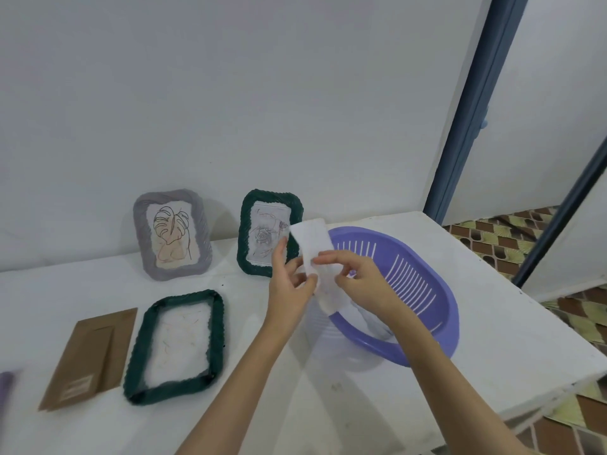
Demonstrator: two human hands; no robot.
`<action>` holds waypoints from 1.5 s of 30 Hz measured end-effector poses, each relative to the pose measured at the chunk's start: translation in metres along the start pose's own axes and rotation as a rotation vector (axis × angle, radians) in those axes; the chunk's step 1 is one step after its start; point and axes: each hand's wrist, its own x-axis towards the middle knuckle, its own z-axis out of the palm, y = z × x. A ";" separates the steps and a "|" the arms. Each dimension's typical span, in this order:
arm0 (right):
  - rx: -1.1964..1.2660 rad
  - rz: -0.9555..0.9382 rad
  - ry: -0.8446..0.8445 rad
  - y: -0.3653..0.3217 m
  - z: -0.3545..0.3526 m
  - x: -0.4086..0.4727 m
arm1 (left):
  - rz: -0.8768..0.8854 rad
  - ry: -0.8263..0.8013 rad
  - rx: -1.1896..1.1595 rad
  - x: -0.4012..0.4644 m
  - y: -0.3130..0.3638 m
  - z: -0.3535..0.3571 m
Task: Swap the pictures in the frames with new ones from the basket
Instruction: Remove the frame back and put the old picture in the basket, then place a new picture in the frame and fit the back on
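Observation:
Both hands hold a white picture sheet [312, 244] up over the near rim of the purple slotted basket [423, 284]. My left hand [289, 287] pinches its lower left edge; my right hand [354, 280] grips its lower right part. More white paper lies inside the basket under my right hand. A dark green frame [175, 346] lies face down on the white table, its back off. The brown backing board [88, 357] rests to its left. A grey frame [172, 234] with a leaf drawing and a second green frame [269, 233] with a rose drawing stand against the wall.
The white table [512, 339] ends at a right edge beyond the basket, with patterned floor tiles [492, 234] below. A blue door frame [466, 119] stands at the right. A purple object [6, 385] shows at the far left edge.

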 end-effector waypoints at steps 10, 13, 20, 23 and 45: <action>-0.089 -0.080 0.012 -0.022 0.056 0.018 | 0.082 0.205 0.114 -0.002 0.005 -0.098; -0.052 -0.080 -0.051 -0.028 0.089 0.025 | 0.041 0.259 0.154 -0.006 0.003 -0.136; -0.083 -0.032 -0.229 -0.022 0.157 0.031 | -0.103 0.221 0.360 -0.018 -0.013 -0.215; -0.106 0.017 -0.307 -0.014 0.178 0.026 | -0.184 0.088 0.543 -0.023 -0.023 -0.240; -0.343 0.037 -0.424 0.002 0.200 0.003 | -0.324 -0.327 0.759 -0.040 -0.044 -0.276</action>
